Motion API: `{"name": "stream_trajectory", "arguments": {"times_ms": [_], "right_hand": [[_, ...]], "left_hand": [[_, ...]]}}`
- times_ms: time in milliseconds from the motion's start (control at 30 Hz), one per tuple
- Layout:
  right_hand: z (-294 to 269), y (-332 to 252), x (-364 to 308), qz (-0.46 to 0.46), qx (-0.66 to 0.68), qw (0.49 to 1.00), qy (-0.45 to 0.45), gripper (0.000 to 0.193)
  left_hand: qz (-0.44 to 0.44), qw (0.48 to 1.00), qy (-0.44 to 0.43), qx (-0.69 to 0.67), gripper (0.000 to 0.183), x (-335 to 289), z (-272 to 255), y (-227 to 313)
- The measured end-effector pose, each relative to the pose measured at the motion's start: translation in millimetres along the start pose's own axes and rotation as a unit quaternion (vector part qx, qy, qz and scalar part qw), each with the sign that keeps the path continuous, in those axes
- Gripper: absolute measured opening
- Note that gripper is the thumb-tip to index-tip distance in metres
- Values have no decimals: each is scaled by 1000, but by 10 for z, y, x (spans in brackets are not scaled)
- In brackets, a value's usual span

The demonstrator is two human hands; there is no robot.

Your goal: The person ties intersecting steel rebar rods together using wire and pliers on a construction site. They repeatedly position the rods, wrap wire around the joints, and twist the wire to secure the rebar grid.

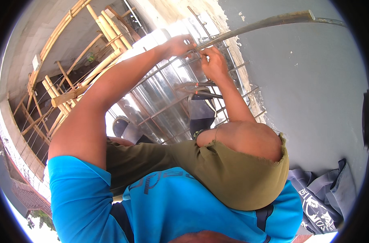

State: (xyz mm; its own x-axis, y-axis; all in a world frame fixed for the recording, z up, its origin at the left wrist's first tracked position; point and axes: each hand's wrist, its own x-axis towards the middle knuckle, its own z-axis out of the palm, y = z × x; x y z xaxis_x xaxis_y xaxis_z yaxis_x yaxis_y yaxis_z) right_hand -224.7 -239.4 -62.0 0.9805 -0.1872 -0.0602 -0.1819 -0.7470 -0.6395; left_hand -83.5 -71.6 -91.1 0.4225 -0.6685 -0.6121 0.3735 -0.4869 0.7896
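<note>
Both hands meet at a crossing of steel reinforcing bars (157,72), beside the lower end of a long dark pole (269,23). My left hand (179,45) has its fingers curled in at the joint; what they grip is too small to make out. Close on its right, my right hand (215,65) pinches with thumb and fingers bent at the same spot, its hold hidden too. A long-handled tool (209,94) with black and orange grips, perhaps pincers, lies on the bar grid near my shoe (202,110).
Shiny sheet metal (152,106) lies under the bar grid. Bamboo scaffolding (105,60) stands over a drop at the left. A grey wall (310,85) with a rough broken edge rises on the right. Dark clothing (324,194) lies at the lower right.
</note>
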Motion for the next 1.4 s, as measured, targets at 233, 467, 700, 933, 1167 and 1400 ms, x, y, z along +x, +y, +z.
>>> {"name": "stream_trajectory", "arguments": {"times_ms": [233, 467, 700, 933, 1167, 1400], "right_hand": [[-9, -74, -46, 27, -20, 999, -15, 19], [-16, -82, -58, 48, 6, 999, -25, 25], [-154, -211, 40, 135, 24, 978, -159, 52], [-215, -189, 285, 124, -12, 957, -262, 66], [-269, -364, 201, 128, 1, 961, -247, 64], [-275, -206, 196, 168, 32, 953, -250, 61]], "left_hand": [[63, 996, 65, -2, 32, -149, 14, -142], [55, 995, 76, -42, 28, -137, 31, -49], [117, 972, 192, 70, 50, 0, 108, -159], [58, 980, 184, 42, 75, 218, 110, -163], [95, 990, 32, -96, 99, 22, -132, -200], [53, 998, 19, -3, 104, -123, -145, 21]]}}
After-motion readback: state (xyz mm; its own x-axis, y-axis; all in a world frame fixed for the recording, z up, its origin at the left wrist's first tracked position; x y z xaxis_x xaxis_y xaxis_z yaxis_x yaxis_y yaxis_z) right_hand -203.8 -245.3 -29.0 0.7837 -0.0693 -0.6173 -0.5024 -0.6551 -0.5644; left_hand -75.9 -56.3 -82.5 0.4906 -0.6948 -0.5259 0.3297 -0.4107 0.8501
